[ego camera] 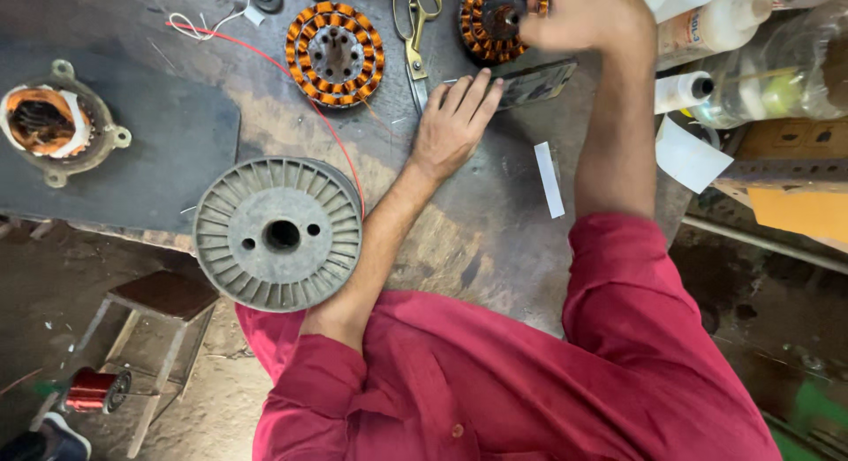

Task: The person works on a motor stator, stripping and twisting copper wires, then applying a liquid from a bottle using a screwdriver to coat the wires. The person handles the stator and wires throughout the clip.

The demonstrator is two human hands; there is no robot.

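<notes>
My left hand (pixel 450 125) lies flat, grip wide, fingertips on a dark flat strip (pixel 534 81). My right hand (pixel 583 15) grips a copper-wound stator (pixel 490 19); scissors (pixel 417 28) lie between.

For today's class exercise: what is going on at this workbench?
A person in a red shirt leans over a worn workbench. The left hand lies flat, pressing a dark flat strip. The right hand grips a copper-wound stator. A second stator, scissors and a grey spool lie nearby.
</notes>
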